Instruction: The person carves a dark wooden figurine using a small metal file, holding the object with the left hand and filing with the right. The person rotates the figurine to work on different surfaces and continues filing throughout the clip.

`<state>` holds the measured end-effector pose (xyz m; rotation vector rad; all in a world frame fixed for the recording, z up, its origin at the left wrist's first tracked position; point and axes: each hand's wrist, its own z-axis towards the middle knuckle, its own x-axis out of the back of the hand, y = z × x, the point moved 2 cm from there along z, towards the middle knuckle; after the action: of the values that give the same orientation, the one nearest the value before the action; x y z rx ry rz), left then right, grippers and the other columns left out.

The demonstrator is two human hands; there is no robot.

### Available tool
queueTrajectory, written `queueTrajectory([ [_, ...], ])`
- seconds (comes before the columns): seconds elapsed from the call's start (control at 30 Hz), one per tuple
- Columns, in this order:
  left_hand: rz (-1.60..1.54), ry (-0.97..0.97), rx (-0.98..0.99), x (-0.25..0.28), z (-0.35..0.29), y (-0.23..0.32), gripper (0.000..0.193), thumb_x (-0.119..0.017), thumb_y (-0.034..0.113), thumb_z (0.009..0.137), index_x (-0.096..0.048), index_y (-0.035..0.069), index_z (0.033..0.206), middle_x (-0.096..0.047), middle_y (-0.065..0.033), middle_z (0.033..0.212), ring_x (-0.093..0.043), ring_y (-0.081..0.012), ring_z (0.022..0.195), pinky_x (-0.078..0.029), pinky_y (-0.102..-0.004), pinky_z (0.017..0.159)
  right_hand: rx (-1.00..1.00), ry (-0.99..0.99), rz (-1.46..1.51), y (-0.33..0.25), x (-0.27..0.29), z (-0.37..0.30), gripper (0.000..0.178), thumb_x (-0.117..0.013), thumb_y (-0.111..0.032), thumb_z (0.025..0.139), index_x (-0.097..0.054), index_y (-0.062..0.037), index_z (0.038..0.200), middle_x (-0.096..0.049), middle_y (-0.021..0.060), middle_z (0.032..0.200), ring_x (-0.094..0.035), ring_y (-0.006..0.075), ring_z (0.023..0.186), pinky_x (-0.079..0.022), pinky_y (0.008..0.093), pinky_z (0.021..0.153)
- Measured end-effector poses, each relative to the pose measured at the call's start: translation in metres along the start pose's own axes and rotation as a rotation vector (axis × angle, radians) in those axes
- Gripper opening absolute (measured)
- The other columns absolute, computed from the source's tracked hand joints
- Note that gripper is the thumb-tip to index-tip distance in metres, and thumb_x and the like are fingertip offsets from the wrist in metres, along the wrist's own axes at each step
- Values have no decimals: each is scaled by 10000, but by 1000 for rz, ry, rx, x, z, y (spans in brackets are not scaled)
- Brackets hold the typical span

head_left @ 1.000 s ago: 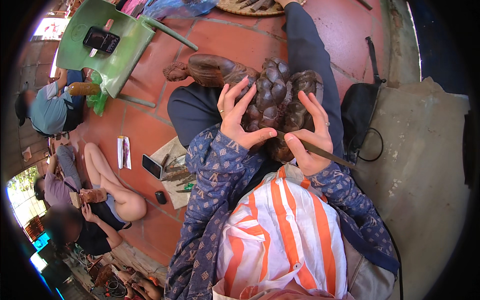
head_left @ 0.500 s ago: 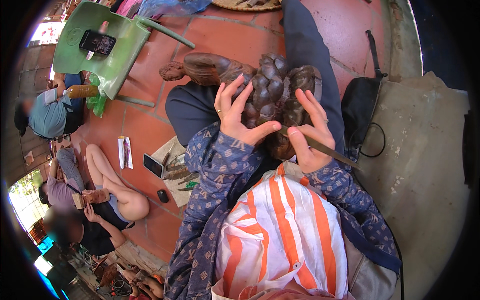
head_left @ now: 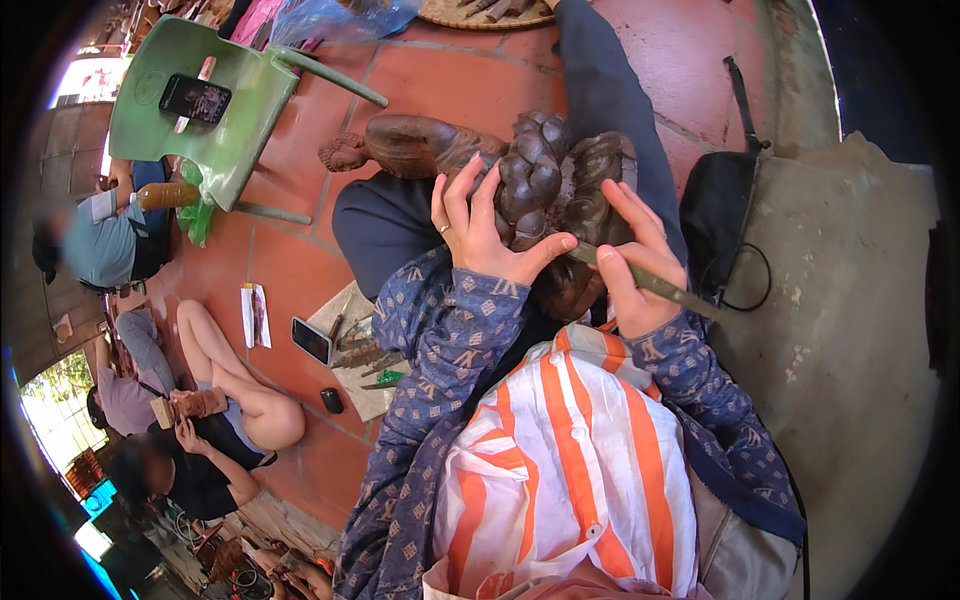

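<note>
Centrally, the right hand [head_left: 658, 256] clamps its grip on a slim flat tool [head_left: 682, 298]; the left hand [head_left: 484, 242], grip spread apart, touches a knobbly wooden carving [head_left: 532, 180].

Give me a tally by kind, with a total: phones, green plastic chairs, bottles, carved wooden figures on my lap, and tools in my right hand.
Phones: 2
Green plastic chair: 1
Bottle: 1
Carved wooden figure: 1
Long flat hand tool: 1
Total: 6
</note>
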<state>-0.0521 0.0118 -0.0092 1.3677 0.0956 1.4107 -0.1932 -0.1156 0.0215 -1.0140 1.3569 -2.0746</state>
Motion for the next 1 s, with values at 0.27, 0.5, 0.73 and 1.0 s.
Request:
queueTrajectory([
  [0.27, -34, -223, -115, 29, 11, -23, 516, -714, 230, 821, -601, 42, 1288, -516, -98, 1380, -403, -305, 1308, -274, -414, 1116, -195, 64, 207, 25, 43, 7, 241, -567, -133, 905, -694, 46, 805, -458, 217, 1438, -402, 338, 1366, -326, 478, 1105],
  [0.5, -59, -170, -55, 21, 8, -19, 1092, -887, 467, 587, -377, 71, 1467, -295, -221, 1492, -283, -418, 1372, -246, -510, 1129, -103, -75, 101, 33, 30, 23, 171, -669, -140, 834, -681, 12, 756, -483, 205, 1424, -395, 373, 1361, -323, 468, 1088],
  [0.73, 192, -137, -38, 4, 8, 4, 1118, -885, 524, 582, -376, 57, 1461, -299, -207, 1493, -160, -470, 1397, -210, -562, 1126, -18, -124, -5, 32, 10, 39, 195, -695, -229, 825, -739, -46, 778, -489, 213, 1416, -351, 391, 1378, -200, 488, 1154],
  [1.0, 117, -168, 12, 7, 11, 3, 1045, -895, 472, 591, -433, 42, 1425, -365, -165, 1472, -193, -429, 1388, -218, -524, 1129, 5, -185, -8, 27, 5, 43, 199, -711, -238, 809, -755, -47, 774, -466, 201, 1441, -301, 440, 1393, -151, 498, 1169],
])
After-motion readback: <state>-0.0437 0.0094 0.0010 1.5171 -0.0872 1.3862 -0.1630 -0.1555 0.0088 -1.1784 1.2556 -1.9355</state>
